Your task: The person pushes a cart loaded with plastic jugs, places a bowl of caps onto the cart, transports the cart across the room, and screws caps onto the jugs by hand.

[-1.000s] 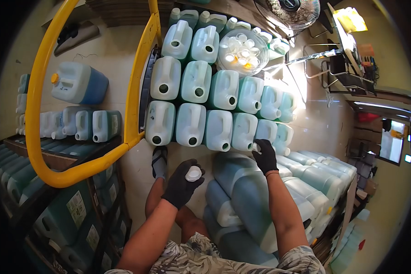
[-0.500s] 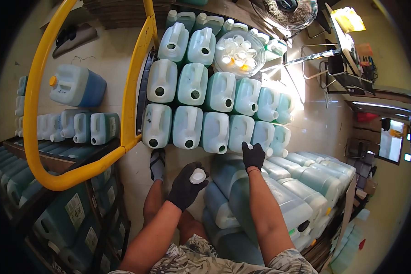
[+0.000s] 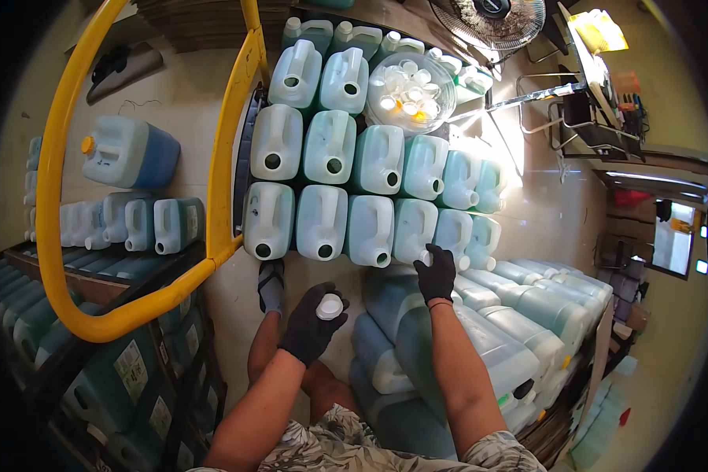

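Note:
Two rows of pale green jugs [image 3: 320, 216] stand in front of me, several with uncapped dark mouths. My left hand [image 3: 311, 326], in a black glove, is closed around a white cap [image 3: 330, 307], held over the floor near the front row. The gloved right hand [image 3: 436, 275] pinches another white cap [image 3: 425, 257] at the mouth of a front-row jug [image 3: 414, 224]. Its fingers partly cover that mouth, so I cannot tell how the cap is seated. Farther right in the row, jugs [image 3: 453, 236] carry white caps.
A clear tub [image 3: 451, 106] of white and some orange caps rests behind the rows. A yellow tubular handle [image 3: 226, 141] rises at left. Filled jugs lie piled [image 3: 519, 315] beside my right arm. A blue-liquid jug [image 3: 138, 153] stands on the left; a fan [image 3: 492, 16] is at the back.
My left hand, with its white cap, has shifted slightly left. The right hand stays at the same jug's mouth, turned a little, with the cap now showing more. The view has shifted slightly.

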Demonstrator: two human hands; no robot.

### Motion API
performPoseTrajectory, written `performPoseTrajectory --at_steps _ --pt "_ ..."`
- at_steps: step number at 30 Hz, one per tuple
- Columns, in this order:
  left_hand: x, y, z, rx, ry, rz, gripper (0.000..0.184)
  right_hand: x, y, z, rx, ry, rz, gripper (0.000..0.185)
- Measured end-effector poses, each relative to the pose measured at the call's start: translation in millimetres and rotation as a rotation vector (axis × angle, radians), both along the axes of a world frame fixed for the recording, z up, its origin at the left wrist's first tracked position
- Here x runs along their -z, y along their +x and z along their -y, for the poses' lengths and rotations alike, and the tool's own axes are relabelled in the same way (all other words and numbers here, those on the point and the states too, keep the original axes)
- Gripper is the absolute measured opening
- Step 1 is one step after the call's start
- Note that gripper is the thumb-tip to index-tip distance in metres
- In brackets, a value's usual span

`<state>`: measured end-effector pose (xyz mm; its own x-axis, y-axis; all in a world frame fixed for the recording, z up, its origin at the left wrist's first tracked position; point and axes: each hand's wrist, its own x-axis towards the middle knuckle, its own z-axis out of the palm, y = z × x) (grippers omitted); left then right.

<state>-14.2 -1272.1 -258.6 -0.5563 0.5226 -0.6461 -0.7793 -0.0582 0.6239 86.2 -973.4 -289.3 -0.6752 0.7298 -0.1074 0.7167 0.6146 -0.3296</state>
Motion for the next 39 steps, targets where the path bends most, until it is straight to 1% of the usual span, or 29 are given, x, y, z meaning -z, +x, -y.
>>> performPoseTrajectory --at_steps 1,2,5,6,9,10,13,14,17,18,21,22,25,26,29,30,33,38,39 --pt "-3.1 -0.9 -1.6 -0.013 -0.043 -0.06 0.029 0.5 2.2 -0.9 0.001 -0.054 0.028 0.05" --pt "-6.9 -4.7 -2.6 -0.013 -0.043 -0.057 0.029 -1.2 2.3 -1.6 0.001 -0.054 0.031 0.05" --pt "-14.6 -17.6 -6.9 -0.223 0.103 0.505 0.03 -8.3 2.1 -5.3 -0.292 0.078 0.101 0.05" --pt "-13.9 -19.0 -8.0 -0.224 0.102 0.505 0.03 -8.1 -0.7 -5.4 -0.293 0.076 0.1 0.05" --pt "-14.3 -16.5 -11.1 -0.202 0.112 0.515 0.033 -8.5 -4.0 -3.8 -0.094 -0.006 0.137 0.05" --pt "-16.0 -16.2 -12.1 -0.199 0.115 0.517 0.033 -5.9 -3.4 -3.8 -0.092 -0.002 0.138 0.05" --pt "-23.4 -17.4 -8.7 0.235 -0.076 -0.403 0.036 8.7 -10.7 2.7 0.17 0.05 0.181 0.049" --pt "-24.5 -18.2 -8.1 0.235 -0.078 -0.403 0.036 10.7 -10.8 2.2 0.17 0.048 0.181 0.049" --pt "-26.5 -21.1 -8.5 0.211 -0.029 -0.411 0.038 7.7 -21.1 0.1 0.261 0.016 0.323 0.048" --pt "-24.0 -20.5 -6.2 0.212 -0.029 -0.41 0.038 5.9 -17.9 2.8 0.262 0.015 0.324 0.048" --pt "-7.7 -17.4 -0.4 0.08 0.0 -0.096 0.035 -2.3 -2.4 9.5 0.079 0.148 -0.002 0.046" --pt "-6.3 -17.6 1.6 0.078 -0.002 -0.095 0.035 -6.2 -3.0 10.4 0.077 0.146 -0.001 0.046" --pt "-3.4 -16.9 4.6 0.002 -0.037 -0.054 0.029 -19.0 0.0 9.6 0.262 -0.078 -0.123 0.046" --pt "-2.4 -16.6 4.2 0.001 -0.036 -0.053 0.029 -18.9 1.0 6.5 0.262 -0.077 -0.122 0.046" --pt "0.7 -15.9 2.7 0.01 -0.056 -0.107 0.025 -15.1 2.3 -2.5 -0.066 -0.024 -0.022 0.049" --pt "-0.5 -16.8 1.4 0.012 -0.057 -0.105 0.025 -13.9 1.4 -3.9 -0.064 -0.024 -0.02 0.049" --pt "-6.7 -19.6 -4.0 -0.014 -0.02 0.109 0.027 -11.6 -0.7 -7.8 -0.144 -0.046 0.019 0.047" --pt "-13.0 -17.9 -13.8 -0.052 0.014 0.2 0.03 -9.2 -5.7 -3.4 -0.073 -0.022 0.133 0.047" --pt "-14.8 -17.4 -12.9 0.033 -0.008 -0.021 0.03 -6.3 -7.9 -1.2 0.016 -0.019 0.175 0.047"
